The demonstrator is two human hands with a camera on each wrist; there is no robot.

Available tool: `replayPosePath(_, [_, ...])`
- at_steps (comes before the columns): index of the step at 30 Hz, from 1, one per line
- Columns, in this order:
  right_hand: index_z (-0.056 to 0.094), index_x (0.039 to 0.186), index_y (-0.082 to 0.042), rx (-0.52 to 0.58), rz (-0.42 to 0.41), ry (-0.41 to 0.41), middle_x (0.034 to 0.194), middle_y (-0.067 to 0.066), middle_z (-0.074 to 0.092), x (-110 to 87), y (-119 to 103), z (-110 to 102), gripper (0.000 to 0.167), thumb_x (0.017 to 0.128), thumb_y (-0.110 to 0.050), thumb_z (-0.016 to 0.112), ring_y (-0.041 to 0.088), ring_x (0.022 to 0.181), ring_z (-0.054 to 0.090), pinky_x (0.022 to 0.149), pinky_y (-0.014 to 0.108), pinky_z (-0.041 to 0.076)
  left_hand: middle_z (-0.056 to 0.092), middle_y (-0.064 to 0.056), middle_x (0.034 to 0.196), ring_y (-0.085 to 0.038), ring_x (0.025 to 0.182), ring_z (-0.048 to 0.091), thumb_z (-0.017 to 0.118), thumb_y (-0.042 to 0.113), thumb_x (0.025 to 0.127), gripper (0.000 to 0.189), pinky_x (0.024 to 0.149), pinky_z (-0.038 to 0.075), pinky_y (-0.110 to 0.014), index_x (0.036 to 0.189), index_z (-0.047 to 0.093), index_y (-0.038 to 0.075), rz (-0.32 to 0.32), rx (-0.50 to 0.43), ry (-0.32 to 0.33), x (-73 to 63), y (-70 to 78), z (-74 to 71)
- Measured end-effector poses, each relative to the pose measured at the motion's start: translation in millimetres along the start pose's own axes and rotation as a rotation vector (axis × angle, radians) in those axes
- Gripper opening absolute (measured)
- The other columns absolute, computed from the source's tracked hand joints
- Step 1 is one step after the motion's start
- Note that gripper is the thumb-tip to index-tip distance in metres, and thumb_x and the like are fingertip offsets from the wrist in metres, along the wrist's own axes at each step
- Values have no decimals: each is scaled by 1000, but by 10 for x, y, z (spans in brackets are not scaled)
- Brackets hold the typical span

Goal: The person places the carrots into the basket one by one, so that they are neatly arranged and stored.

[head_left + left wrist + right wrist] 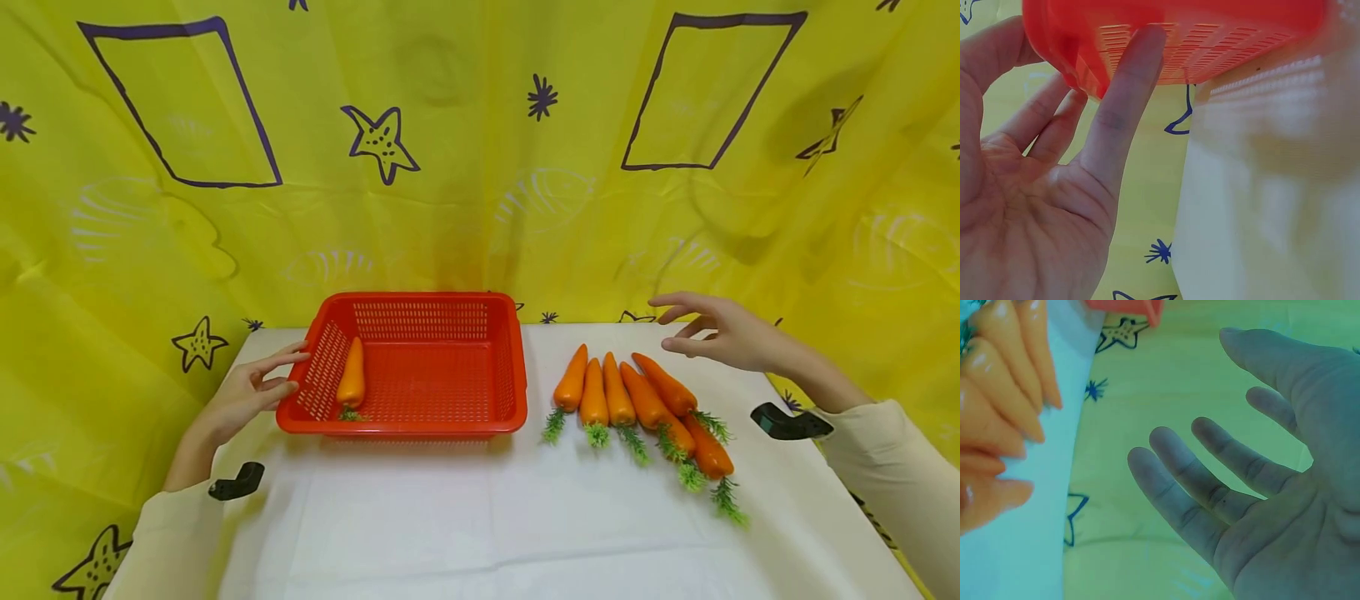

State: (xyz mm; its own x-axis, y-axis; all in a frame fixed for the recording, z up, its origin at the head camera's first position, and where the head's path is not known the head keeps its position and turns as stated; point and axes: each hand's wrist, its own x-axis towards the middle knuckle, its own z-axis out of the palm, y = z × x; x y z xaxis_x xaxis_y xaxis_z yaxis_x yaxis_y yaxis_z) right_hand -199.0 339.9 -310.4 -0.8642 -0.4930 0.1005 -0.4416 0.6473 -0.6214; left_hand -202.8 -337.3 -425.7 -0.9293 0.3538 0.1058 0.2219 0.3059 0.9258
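My left hand (251,392) holds the left end of a red plastic basket (427,428). In the left wrist view its thumb (1124,103) lies against the basket's slotted outer wall (1235,40), and a fingertip is hidden at the rim. Inside the basket, near its left side, one orange carrot (352,375) lies with its green leaves toward me. My right hand (723,332) hovers behind and right of several more carrots (617,392), its fingers loosely bent with nothing in them. The right wrist view shows those carrots (1000,381) apart from the hand.
A white cloth (480,517) covers the table, and the carrots lie fanned on its right side, some overlapping. Close behind the table hangs a yellow curtain (472,217) with starfish drawings; it also runs down both sides.
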Motion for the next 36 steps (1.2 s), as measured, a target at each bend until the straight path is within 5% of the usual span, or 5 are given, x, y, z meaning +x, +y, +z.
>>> replayPosePath(6, [46,151,-2,26,76,-30,128,24,63,-67,172,-31,60,97,-6,71,15,91,72,69,32,61,34,-8,166,-1,117,64,61,6,103,48,78,62,-31,147,49,-7,6,-4,-5,-6,0,1])
replayPosePath(18, [37,155,-2,154,277,-260,139,35,53,-96,518,-145,62,103,-19,65,38,111,67,80,43,62,28,-4,168,1,122,58,58,4,104,43,86,59,-28,146,51,-4,2,-110,-14,-11,-56,7])
replayPosePath(28, [39,153,-2,237,382,-291,139,34,53,-56,880,54,61,102,-22,66,44,112,62,84,50,61,29,-9,168,-1,121,61,58,0,103,40,88,58,-25,141,52,-9,27,-152,-4,28,-65,21])
replayPosePath(36, [33,156,0,269,483,-345,137,31,54,17,1065,265,68,102,-25,67,32,107,65,81,49,61,29,-9,168,2,123,59,59,2,103,40,88,58,-24,142,52,-8,17,-114,0,18,-52,20])
